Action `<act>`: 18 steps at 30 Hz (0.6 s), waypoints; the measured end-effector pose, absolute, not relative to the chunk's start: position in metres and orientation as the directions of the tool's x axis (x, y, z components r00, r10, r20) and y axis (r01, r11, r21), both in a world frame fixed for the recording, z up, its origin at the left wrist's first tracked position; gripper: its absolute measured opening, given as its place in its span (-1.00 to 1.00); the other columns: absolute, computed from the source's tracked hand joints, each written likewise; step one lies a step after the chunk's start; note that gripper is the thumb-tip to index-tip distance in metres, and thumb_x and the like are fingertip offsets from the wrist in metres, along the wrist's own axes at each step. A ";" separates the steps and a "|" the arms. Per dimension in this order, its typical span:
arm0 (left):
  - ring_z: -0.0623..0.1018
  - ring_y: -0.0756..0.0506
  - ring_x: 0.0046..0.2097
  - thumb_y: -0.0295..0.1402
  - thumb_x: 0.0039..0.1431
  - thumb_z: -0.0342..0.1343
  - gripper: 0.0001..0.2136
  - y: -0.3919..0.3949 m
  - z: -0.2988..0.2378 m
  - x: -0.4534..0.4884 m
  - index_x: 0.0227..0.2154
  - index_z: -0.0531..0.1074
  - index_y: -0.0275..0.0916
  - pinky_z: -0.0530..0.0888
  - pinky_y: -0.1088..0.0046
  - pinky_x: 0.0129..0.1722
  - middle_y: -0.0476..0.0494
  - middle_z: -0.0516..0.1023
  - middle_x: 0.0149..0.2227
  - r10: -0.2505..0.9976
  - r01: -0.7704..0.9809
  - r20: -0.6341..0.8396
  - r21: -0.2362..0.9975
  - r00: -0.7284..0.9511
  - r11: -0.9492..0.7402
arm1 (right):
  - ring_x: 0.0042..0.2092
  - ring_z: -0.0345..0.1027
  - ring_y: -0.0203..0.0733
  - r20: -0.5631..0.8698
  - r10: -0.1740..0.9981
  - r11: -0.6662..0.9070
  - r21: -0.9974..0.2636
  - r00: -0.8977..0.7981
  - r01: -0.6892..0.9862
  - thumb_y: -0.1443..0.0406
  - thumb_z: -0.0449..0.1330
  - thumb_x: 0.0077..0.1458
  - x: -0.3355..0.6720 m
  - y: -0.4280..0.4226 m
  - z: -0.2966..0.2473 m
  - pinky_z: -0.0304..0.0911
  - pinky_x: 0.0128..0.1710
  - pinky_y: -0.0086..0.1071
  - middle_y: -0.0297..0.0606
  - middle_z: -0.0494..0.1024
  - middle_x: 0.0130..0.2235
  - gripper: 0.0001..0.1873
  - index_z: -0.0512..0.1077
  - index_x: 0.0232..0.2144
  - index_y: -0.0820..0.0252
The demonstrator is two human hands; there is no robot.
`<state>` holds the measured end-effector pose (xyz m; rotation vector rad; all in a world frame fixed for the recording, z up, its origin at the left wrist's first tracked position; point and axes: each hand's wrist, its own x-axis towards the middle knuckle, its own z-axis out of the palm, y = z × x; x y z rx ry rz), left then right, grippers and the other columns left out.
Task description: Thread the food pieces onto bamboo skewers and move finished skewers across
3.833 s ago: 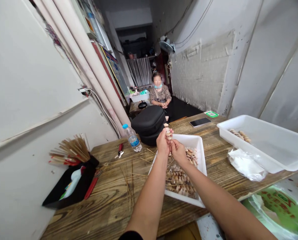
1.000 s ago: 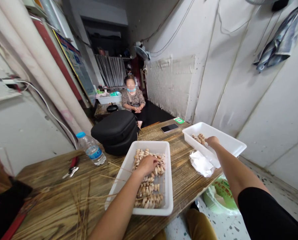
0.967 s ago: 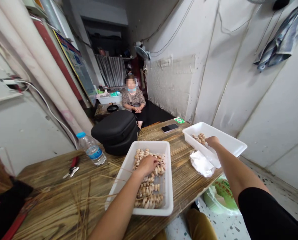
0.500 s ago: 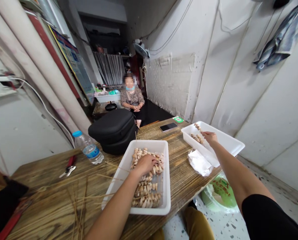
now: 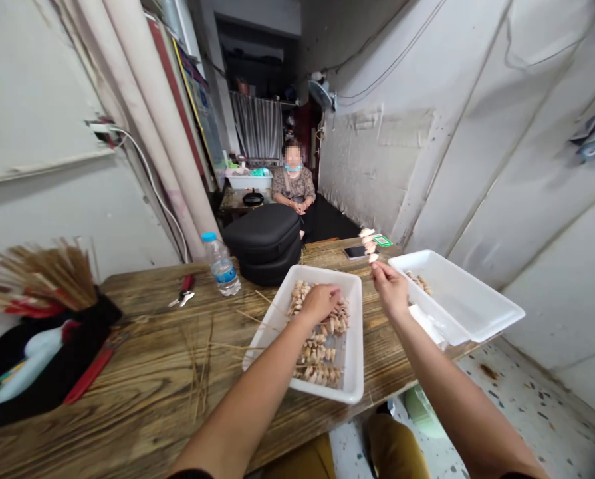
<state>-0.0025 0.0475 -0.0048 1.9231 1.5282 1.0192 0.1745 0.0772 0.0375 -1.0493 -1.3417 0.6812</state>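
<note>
My right hand [image 5: 389,287] pinches a thin bamboo skewer [image 5: 367,243] that carries a few pale pieces at its top, held upright between the two trays. My left hand [image 5: 321,302] reaches down into the near white tray [image 5: 354,346], fingers curled over the loose pale pieces [image 5: 327,324] and filled skewers [image 5: 320,362] lying there. What those fingers hold is hidden. The far white tray [image 5: 469,299] at the right holds a few more pieces [image 5: 419,282].
A black case [image 5: 267,241], water bottle [image 5: 221,264], red pliers [image 5: 183,291] and phone [image 5: 354,252] lie on the wooden table [image 5: 142,372]. Loose skewers [image 5: 202,352] are scattered there; a bundle [image 5: 42,276] stands at left. A seated person [image 5: 294,186] faces me beyond.
My right hand has come out of the far tray with a skewer of pieces and moved left toward the near tray. My left hand stays in the near tray. The view has swung left.
</note>
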 end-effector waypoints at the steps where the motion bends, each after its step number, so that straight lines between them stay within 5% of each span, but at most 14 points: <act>1: 0.54 -0.10 -0.27 -0.25 0.13 0.05 -0.72 0.048 -0.002 -0.002 -0.19 0.53 -0.25 0.42 0.41 -0.22 -0.18 0.60 -0.31 0.949 0.459 0.316 0.840 0.021 -0.290 | -0.49 0.25 -0.28 0.448 0.880 0.420 -0.889 0.157 0.181 0.02 0.13 0.00 0.158 0.070 0.033 0.18 -0.46 -0.41 -0.28 0.48 -0.50 -0.56 0.54 -0.31 0.28; 4: 0.54 -0.08 -0.26 -0.11 0.15 0.03 -0.61 0.051 0.008 0.000 -0.12 0.48 -0.30 0.44 0.43 -0.25 -0.21 0.59 -0.26 0.923 0.016 0.357 0.933 -0.147 -0.359 | -0.41 0.35 -0.21 0.453 0.879 0.426 -0.886 0.148 0.185 0.09 0.10 0.03 0.116 0.057 0.020 0.26 -0.33 -0.35 -0.22 0.55 -0.44 -0.61 0.54 -0.31 0.28; 9: 0.55 -0.11 -0.22 -0.08 0.05 0.13 -0.62 0.055 0.014 -0.001 -0.24 0.49 -0.32 0.46 0.39 -0.21 -0.22 0.59 -0.26 0.931 -0.314 0.268 0.887 -0.248 -0.338 | -0.28 0.42 -0.13 0.454 0.891 0.448 -0.885 0.024 0.127 0.14 0.07 0.03 0.078 0.057 0.011 0.29 -0.23 -0.31 -0.15 0.59 -0.26 -0.66 0.55 -0.34 0.23; 13: 0.56 -0.12 -0.20 -0.10 0.03 0.16 -0.64 0.055 0.017 -0.005 -0.28 0.48 -0.34 0.45 0.36 -0.18 -0.25 0.59 -0.29 0.953 -0.500 0.142 0.825 -0.267 -0.263 | -0.41 0.35 -0.17 0.381 0.925 0.377 -0.911 -0.010 0.169 0.15 0.03 0.04 0.063 0.060 0.008 0.24 -0.36 -0.36 -0.21 0.56 -0.43 -0.66 0.52 -0.46 0.23; 18: 0.56 -0.14 -0.17 -0.21 -0.05 0.24 -0.73 0.055 0.016 -0.008 -0.40 0.49 -0.36 0.44 0.34 -0.11 -0.23 0.60 -0.36 0.964 -0.556 0.085 0.803 -0.251 -0.215 | -0.34 0.34 -0.17 0.376 0.923 0.369 -0.925 0.080 0.086 0.15 -0.01 0.05 0.048 0.057 -0.005 0.24 -0.28 -0.34 -0.19 0.55 -0.36 -0.65 0.49 -0.37 0.24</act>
